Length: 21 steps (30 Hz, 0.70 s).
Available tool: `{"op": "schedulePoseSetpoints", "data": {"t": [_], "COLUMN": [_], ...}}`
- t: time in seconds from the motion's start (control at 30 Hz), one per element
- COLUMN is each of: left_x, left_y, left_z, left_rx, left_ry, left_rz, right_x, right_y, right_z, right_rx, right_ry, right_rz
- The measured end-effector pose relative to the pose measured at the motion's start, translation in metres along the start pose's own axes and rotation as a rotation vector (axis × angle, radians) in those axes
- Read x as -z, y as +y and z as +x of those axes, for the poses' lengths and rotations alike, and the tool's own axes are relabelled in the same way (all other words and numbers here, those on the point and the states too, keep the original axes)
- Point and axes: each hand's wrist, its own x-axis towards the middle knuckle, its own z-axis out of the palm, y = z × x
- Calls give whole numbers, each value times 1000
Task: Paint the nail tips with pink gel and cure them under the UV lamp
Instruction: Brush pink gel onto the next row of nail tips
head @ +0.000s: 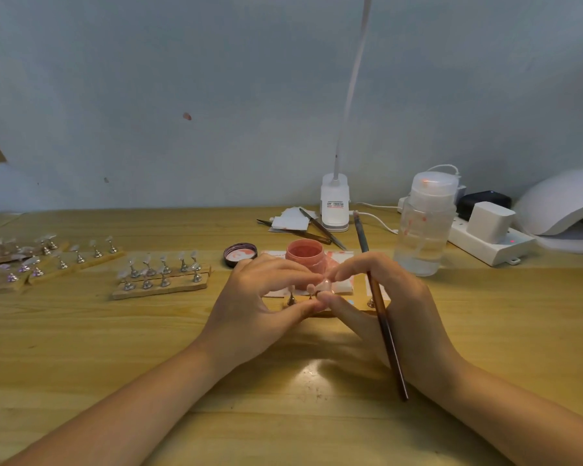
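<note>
nail tips (325, 283) — one small clear tip sits at centre of the desk (115, 348), pinched between both hands just in front of the open pink gel jar (306, 256). a wooden strip under the hands carries small metal stands (291, 299); a few show between the fingers, at least one with a tip on it.

left hand (266, 297): fingers curled in, thumb and forefinger closing on the tip or its stand; which of the two, cannot tell.
right hand (391, 297): forefinger and thumb meet the same tip from the other side, while the brush (384, 331) is tucked in the same hand, handle slanting down toward the wrist. bristle end hidden behind the fingers.

jar lid (240, 254) lies off, just left of the jar. more strips of tips on stands (162, 274) wait to the left, looking unpainted. uv lamp (562, 203) at far right, well apart from the hands.

judgement: painting stage, early; this looks like seating or adjusting a tip on its stand, not brushing. next move calls for freeing the brush into a writing grip, loading gel from the jar, left hand steadying the stand. curing comes later.
</note>
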Motion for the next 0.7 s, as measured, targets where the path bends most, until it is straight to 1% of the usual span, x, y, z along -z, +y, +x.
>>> {"op": "schedulePoseSetpoints", "data": {"t": [0.13, 0.2, 0.3, 0.43, 0.7], "left_x": [0, -1, -2, -3, -3], "left_y": [-3, -5, -9, -11, -13], "left_z": [0, 0, 0, 0, -1], "left_rx": [106, 187, 259, 299, 361], "left_ry": [-19, -41, -72, -124, -152], "left_rz": [-33, -21, -27, -54, -77], "right_x": [12, 18, 22, 20, 21], "right_y": [8, 15, 24, 28, 30], "right_z": [2, 2, 3, 3, 1], "right_rx": [-27, -47, -75, -84, -106], "right_ry": [18, -17, -69, -118, -193], "right_rz": [-34, -75, -108, -109, -93]}}
